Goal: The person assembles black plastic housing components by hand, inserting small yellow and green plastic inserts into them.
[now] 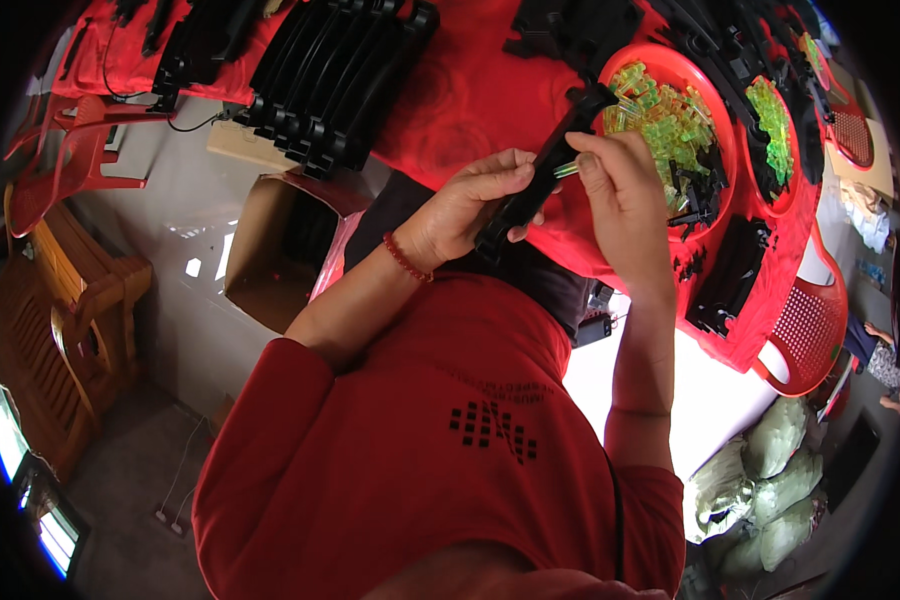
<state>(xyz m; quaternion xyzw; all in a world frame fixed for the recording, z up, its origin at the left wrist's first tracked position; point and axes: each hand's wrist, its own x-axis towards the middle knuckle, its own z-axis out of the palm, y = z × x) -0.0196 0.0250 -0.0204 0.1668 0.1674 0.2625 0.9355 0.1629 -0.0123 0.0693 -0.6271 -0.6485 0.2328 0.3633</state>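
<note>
While steadying a black bar [543,180], bringing in a green piece [566,170]

Gripping the bar, tilted near the table [460,80], with fingers of the left hand [470,200] wrapped round it. Pinching the green piece at its side, between nearly closed fingers of the right hand [627,195]. Apparently fitting it; probably calling next for a straight push.

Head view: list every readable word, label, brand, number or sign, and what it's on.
Red shirt: dark lettering above a black block print; small, partly blurred, wording not copied.
Held black bar: no text discernible.
Elsewhere: nothing legible.
</note>
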